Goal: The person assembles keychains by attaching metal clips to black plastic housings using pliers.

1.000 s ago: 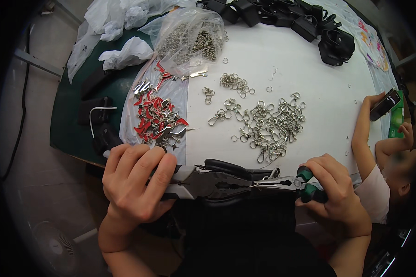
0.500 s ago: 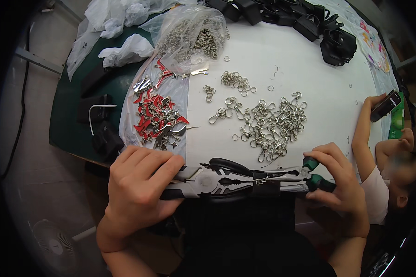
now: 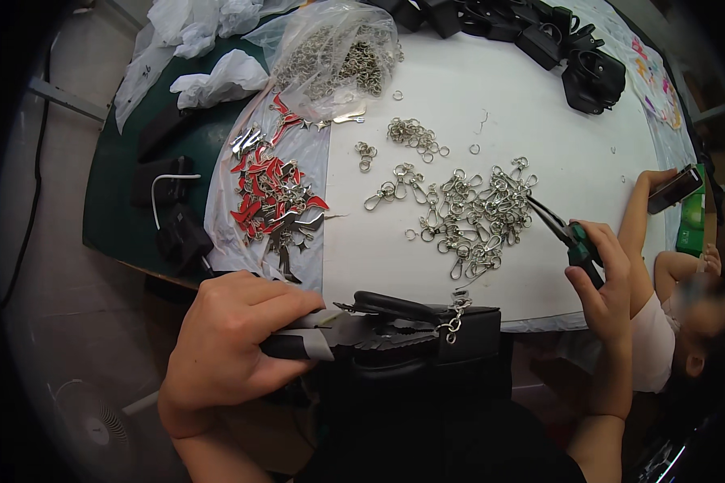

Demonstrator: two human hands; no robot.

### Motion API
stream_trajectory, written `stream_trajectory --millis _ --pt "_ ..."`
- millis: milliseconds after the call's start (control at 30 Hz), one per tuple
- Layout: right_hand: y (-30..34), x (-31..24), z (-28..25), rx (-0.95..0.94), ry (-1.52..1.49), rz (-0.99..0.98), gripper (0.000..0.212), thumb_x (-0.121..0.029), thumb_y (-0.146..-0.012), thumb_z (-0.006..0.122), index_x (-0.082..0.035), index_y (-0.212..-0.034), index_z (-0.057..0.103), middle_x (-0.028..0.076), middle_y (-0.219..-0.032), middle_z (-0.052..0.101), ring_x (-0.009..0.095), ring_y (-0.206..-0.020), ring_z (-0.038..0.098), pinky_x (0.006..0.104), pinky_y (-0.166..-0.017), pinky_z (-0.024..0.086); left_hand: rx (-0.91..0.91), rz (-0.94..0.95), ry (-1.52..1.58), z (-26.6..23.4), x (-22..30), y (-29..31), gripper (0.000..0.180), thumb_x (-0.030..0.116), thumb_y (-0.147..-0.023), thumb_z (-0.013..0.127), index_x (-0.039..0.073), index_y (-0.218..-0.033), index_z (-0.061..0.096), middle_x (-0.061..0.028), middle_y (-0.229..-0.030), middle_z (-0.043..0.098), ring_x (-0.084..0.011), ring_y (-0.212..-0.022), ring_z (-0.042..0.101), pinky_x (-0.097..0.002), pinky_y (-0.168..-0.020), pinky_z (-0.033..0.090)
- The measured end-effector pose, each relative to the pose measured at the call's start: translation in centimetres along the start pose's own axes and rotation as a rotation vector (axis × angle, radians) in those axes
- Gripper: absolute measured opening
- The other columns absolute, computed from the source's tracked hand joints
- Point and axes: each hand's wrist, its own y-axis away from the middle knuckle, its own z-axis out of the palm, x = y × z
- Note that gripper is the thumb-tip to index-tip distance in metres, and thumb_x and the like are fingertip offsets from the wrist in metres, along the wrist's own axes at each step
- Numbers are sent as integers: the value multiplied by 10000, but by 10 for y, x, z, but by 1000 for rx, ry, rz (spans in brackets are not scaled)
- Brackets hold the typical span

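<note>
My left hand (image 3: 238, 342) is wrapped around the grey and black handles of large pliers (image 3: 318, 344), whose jaws point right. At the jaw tips hangs a short silver chain of rings (image 3: 453, 324). Just behind and below these jaws is a black block-like object (image 3: 477, 336) with dark curved loops; I cannot tell exactly what it is. My right hand (image 3: 608, 278) grips green-handled needle-nose pliers (image 3: 573, 241). Their tips reach the right side of a heap of silver swivel clasps (image 3: 475, 213) on the white table top.
Red and silver charms (image 3: 270, 193) lie on plastic at the left. Behind are loose split rings (image 3: 415, 135) and a clear bag of rings (image 3: 330, 60). Black cases (image 3: 592, 80) line the far right. Another person's arm (image 3: 636, 213) holds a phone (image 3: 675, 189) at the right edge.
My right hand has taken the green pliers away from the large pliers' jaws, forward to the clasp heap. The large pliers stay in my left hand, shifted slightly toward me and turned.
</note>
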Motion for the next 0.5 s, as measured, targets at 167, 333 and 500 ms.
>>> stream_trajectory --millis 167,333,500 --pt "-3 42 4 138 378 153 428 -159 -902 659 70 -1246 548 171 -1126 589 316 -1035 583 362 -936 443 32 -5 -66 -2 4 4 371 199 -560 802 20 -867 697 -89 -767 681 -267 -687 640 -345 -649 454" --pt "6 82 12 227 858 106 597 -241 -908 676 32 -1391 454 191 -1270 533 377 -1180 497 424 -1032 369 79 41 -260 0 12 -2 388 198 -569 813 42 -900 687 -70 -829 667 -259 -747 614 -362 -705 451" --pt "-16 -24 25 -92 95 -246 939 -309 -707 871 16 -1449 397 196 -1369 512 369 -1233 501 426 -1035 405 76 55 -282 15 10 -7 409 142 -539 825 67 -891 632 -64 -864 635 -266 -776 609 -373 -736 452"
